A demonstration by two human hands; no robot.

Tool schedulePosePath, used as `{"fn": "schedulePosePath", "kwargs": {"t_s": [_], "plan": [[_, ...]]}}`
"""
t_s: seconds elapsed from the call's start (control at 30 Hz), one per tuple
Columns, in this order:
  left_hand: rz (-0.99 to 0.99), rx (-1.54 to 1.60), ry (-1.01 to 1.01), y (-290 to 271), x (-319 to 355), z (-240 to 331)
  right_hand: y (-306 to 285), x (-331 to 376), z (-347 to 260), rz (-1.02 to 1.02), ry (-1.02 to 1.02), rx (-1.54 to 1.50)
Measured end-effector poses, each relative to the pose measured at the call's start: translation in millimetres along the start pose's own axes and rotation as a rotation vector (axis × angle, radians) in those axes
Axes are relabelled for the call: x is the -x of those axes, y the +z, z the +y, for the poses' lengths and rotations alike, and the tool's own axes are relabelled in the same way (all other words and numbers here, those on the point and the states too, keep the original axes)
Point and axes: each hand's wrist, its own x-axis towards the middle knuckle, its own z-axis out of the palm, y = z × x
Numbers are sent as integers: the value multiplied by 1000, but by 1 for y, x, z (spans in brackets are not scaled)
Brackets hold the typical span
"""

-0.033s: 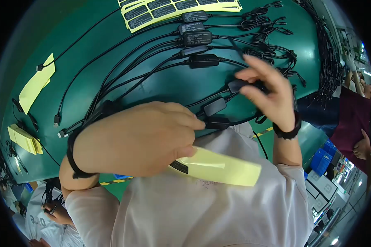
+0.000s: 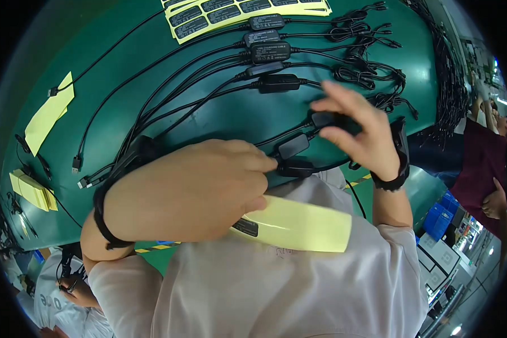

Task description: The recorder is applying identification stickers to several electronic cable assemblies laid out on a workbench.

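My left hand (image 2: pixel 208 188) is closed, its thumb pressing a strip of pale yellow label backing (image 2: pixel 307 225) against the fingers. One black label (image 2: pixel 245 227) shows on that strip beside the hand. Its index fingertip reaches a black cable module (image 2: pixel 296 168) at the table's near edge. My right hand (image 2: pixel 366 132) has thumb and fingers apart around the end of another black module (image 2: pixel 322 119); I see no firm grip on it. Between the hands lies a third cable module (image 2: pixel 293 146).
Several black charging cables with labelled modules (image 2: pixel 270 53) lie across the green table (image 2: pixel 208 115). Yellow label sheets (image 2: pixel 225 17) are at the far edge, more yellow strips (image 2: pixel 50 121) at left. A cable bundle (image 2: pixel 450 84) hangs over the right edge. Other people sit nearby.
My right hand has shifted slightly left. The yellow strip in my left hand has swung a little, its free end moving left. The cables on the table stay put.
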Motion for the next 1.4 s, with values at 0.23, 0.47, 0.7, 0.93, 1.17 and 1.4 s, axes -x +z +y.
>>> {"fn": "schedulePosePath", "kwargs": {"t_s": [0.23, 0.47, 0.7, 0.93, 1.17, 1.4], "plan": [[11, -52, -110, 7, -3, -4, -10, -4, 19, -120, -265, 263], [123, -103, -81, 3, -10, 19, -1, -19, 13, -33, -390, 161], [59, -339, -147, 18, -9, 17, 14, -40, 3, -319, -384, 244], [76, -317, -133, 35, -12, -4, 13, -35, 5, -138, -380, 57], [102, -267, -128, 30, -11, -9, 9, -28, 15, -171, -361, 203], [173, -286, -72, 26, -14, -1, 7, -41, 11, -260, -402, 283]]}}
